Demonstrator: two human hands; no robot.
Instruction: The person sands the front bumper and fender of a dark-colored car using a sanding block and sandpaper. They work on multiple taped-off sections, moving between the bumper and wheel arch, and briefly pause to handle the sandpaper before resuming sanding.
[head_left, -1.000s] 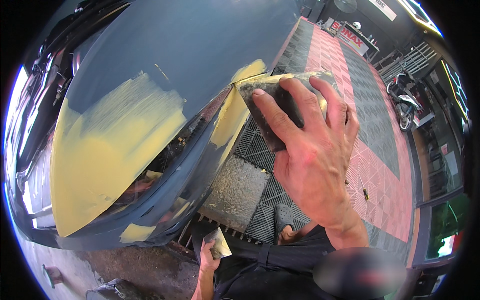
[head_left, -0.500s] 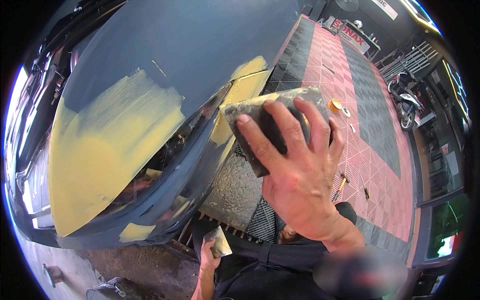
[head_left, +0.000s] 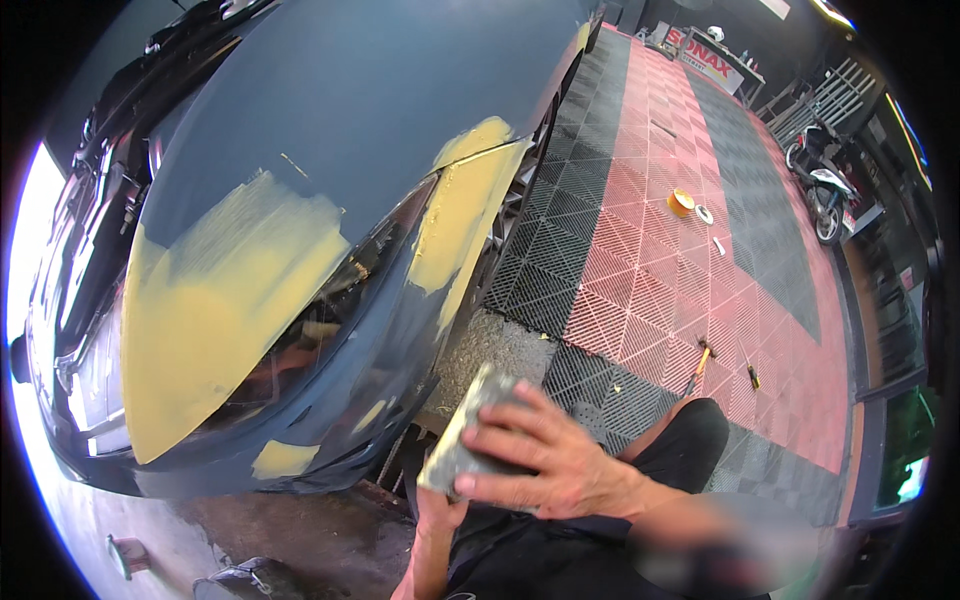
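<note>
My right hand (head_left: 545, 455) is closed around a dark, flat rectangular filler spreader (head_left: 482, 402) with yellow filler along its edge. Close against it, my left hand (head_left: 438, 515) comes up from below. The small square putty spreader in that hand is largely hidden behind the dark one, and whether the two touch cannot be made out. To the left is a dark grey car panel (head_left: 370, 90). Yellow filler (head_left: 220, 310) covers its lower part broadly. Another filler patch (head_left: 460, 210) lies across the panel seam, and a smaller one (head_left: 285, 460) sits on the lower bumper.
On the red and black floor tiles (head_left: 640, 290) stand an orange-yellow tin (head_left: 680, 203) and its round lid (head_left: 704, 214). A hammer (head_left: 700, 365) and a screwdriver (head_left: 753, 377) lie nearer my knee. A motorcycle (head_left: 825, 195) is parked at the far right.
My right hand has brought the dark spreader down and left, away from the filler patch at the seam, to my left hand. The small spreader has become mostly covered.
</note>
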